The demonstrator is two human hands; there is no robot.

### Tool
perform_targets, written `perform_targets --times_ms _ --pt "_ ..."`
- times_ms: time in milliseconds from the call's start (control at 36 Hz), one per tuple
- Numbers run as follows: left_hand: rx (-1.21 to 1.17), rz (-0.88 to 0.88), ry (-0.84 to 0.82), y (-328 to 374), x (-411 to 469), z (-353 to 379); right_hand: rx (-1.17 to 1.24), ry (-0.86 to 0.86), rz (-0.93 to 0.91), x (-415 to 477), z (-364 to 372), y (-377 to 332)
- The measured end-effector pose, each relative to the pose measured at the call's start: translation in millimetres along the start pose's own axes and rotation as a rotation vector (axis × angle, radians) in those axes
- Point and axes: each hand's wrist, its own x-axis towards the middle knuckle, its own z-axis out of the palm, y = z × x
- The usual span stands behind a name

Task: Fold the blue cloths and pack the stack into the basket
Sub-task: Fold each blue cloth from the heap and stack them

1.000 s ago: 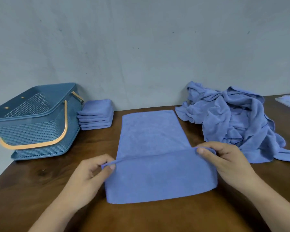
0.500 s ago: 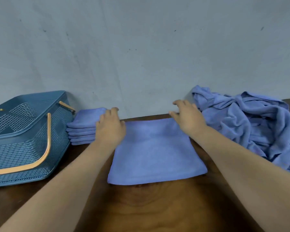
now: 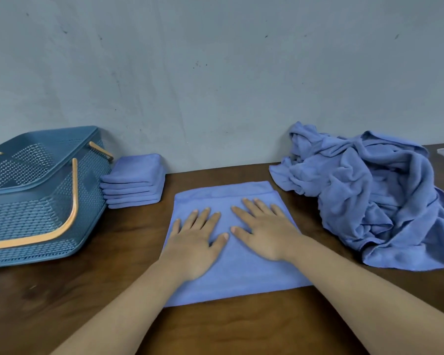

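Bare table btwn basket & flat cloth; cloth heap blocks right.

This is a plain indoor folding spot, more a work bench than a furnished room. Whether it is in a home, a laundry or a workshop cannot be told. A dark wooden table stands hard against a grey painted wall marked with scuffs and small dark specks. A cloth lies flat on the table. Left of the cloth sits a stack of folded blue cloths, and further left a blue plastic basket with an orange handle. Right of the cloth lies a heap of crumpled blue cloths.
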Motion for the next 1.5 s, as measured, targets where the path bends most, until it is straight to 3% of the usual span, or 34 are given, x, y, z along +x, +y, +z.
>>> perform_targets --times_ms 500,583,722,778,861,1111,1250,1333,1417,1500 --pt "0.017 -0.008 0.061 37.2 -137.4 19.0 -0.034 0.042 -0.029 -134.3 19.8 -49.7" --pt "0.050 0.017 0.038 36.2 -135.6 8.5 -0.020 0.033 -0.030 -136.9 12.7 -48.5" --pt "0.049 0.089 0.100 26.6 -98.0 -27.1 0.036 0.168 -0.094 -100.8 -12.6 -27.7" --pt "-0.047 0.107 0.126 16.0 -73.2 -31.7 0.039 0.130 -0.139 -80.0 -15.7 -15.0" --pt "-0.105 0.152 0.041 -2.0 -46.1 -26.8 0.031 0.059 -0.175 -59.5 -10.5 3.9" --pt "-0.206 0.171 -0.017 -73.6 -46.1 -21.0 0.108 0.057 -0.033 -59.2 -6.7 43.4" --pt "-0.207 0.077 0.057 -95.6 -40.6 -22.4 0.134 0.095 0.066 -58.9 -13.3 53.4" --pt "-0.267 0.033 0.185 -97.6 -38.6 -21.1 0.154 0.244 0.111 -57.1 -19.5 57.6" --pt "-0.315 0.080 0.336 -92.1 -39.2 -25.6 0.249 0.370 0.100 -58.6 -24.9 62.9" --pt "-0.310 0.117 0.350 -85.2 -42.2 -30.1 0.265 0.327 0.138 -63.6 -31.2 63.7"
